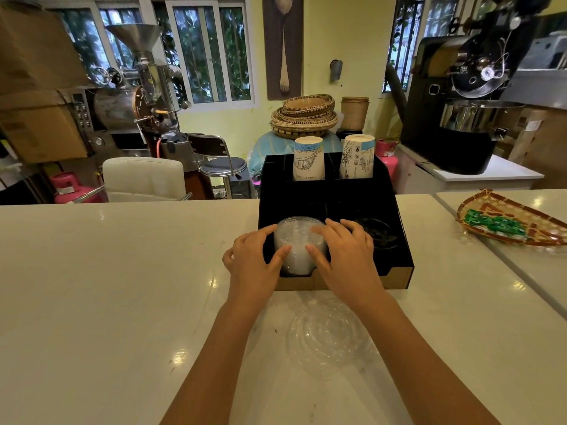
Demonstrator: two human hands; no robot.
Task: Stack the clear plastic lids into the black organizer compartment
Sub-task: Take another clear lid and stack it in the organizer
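**Two hands steady one lid stack**

We cup the stack of clear lids [299,243] with our left hand [254,259] and right hand [343,253], keeping it aligned in the black organizer [395,210] front-left compartment. Perhaps two loose lids [328,335] wait on the counter [107,286]; two paper cups [308,159] stand behind.

Clear lid stack [299,243] in black organizer [395,240]
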